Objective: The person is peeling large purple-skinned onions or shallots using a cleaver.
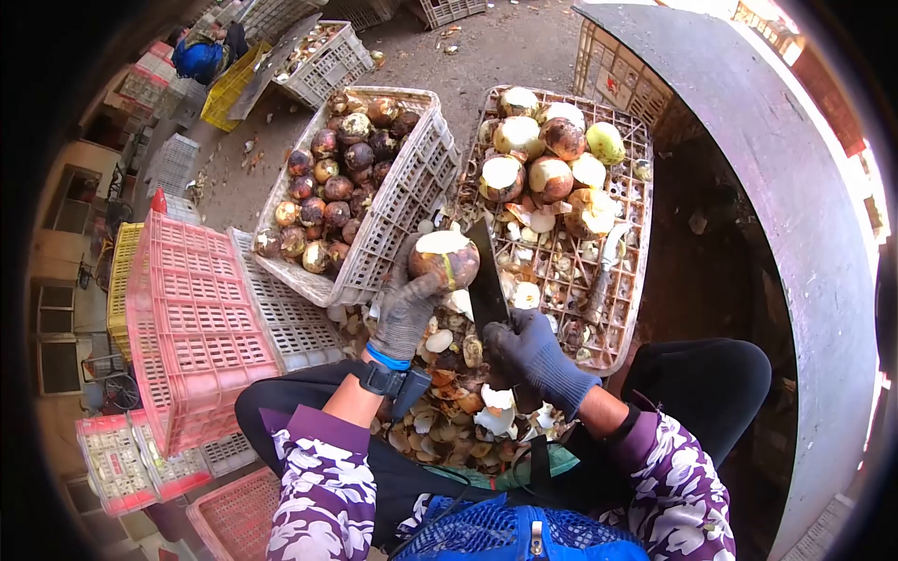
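My left hand (409,304), in a grey glove, is wrapped round a brown palm fruit (447,271) whose top is cut to pale flesh. In my right hand (538,360), in a dark blue glove, is the handle of a large knife (486,280). Its dark, wide blade points up and away, right beside the fruit. Several trimmed palm fruits (550,178) sit at the far end of an upturned plastic crate (636,252) in front of me. Nearer on that crate lies a second knife with a curved pale blade (613,245), among peel scraps.
A white crate (435,168) full of uncut palm fruits (339,187) stands tilted at the left. Pink crates (201,327) are stacked further left. Peelings (449,411) heap up between my knees. A grey board (758,140) curves along the right. Another person in blue (198,61) is far left.
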Demonstrator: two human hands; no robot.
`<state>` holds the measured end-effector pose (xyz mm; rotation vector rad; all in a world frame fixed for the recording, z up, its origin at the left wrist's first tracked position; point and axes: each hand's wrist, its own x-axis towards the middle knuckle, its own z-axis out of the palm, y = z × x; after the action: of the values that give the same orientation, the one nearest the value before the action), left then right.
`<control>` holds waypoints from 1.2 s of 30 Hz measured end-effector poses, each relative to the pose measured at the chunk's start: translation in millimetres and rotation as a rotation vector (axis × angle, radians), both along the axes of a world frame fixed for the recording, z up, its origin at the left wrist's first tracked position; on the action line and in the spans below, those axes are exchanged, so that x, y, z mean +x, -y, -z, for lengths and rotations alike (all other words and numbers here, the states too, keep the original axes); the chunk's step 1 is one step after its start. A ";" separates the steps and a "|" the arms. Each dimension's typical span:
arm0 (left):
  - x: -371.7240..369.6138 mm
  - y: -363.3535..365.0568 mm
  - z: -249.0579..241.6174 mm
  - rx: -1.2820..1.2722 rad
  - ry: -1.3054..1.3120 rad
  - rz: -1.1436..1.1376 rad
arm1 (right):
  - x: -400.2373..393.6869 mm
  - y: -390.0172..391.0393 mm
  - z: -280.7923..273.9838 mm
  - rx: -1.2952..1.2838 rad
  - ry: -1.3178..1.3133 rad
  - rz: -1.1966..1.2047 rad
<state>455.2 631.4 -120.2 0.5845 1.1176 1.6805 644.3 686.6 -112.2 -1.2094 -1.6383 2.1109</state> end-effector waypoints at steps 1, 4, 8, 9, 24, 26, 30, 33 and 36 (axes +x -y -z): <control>1.6 -0.4 13.1 -0.002 -0.090 -0.029 | 3.8 -4.5 -16.8 -0.138 0.022 0.019; -5.2 -4.5 15.1 -0.207 -0.273 0.114 | 10.6 -13.3 -7.1 -0.037 0.024 0.015; -22.1 2.3 27.5 -0.337 -1.033 0.247 | 11.1 -17.2 14.6 0.057 0.066 -0.028; -22.7 2.9 26.8 -0.336 -1.195 0.239 | 11.7 -17.9 -7.3 0.216 0.143 -0.115; -23.9 2.5 3.6 -0.299 -1.366 0.238 | 14.4 -13.8 -23.6 0.323 0.151 -0.125; -24.0 3.7 8.4 -0.302 -1.365 0.212 | 18.3 -10.5 -25.6 0.375 0.134 -0.161; -15.8 4.2 10.3 -0.285 -1.440 0.148 | 16.8 -6.3 -12.5 0.393 0.171 -0.224; -12.0 5.7 13.7 -0.290 -1.453 0.109 | 18.3 -13.2 -27.1 0.373 0.177 -0.196; -9.5 8.3 18.6 -0.274 -1.419 0.104 | 17.1 -10.7 -23.7 0.487 0.113 -0.120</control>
<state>445.7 623.1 -138.8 1.7110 2.1531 0.8153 661.4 697.3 -88.6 -1.1024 -2.1542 1.5785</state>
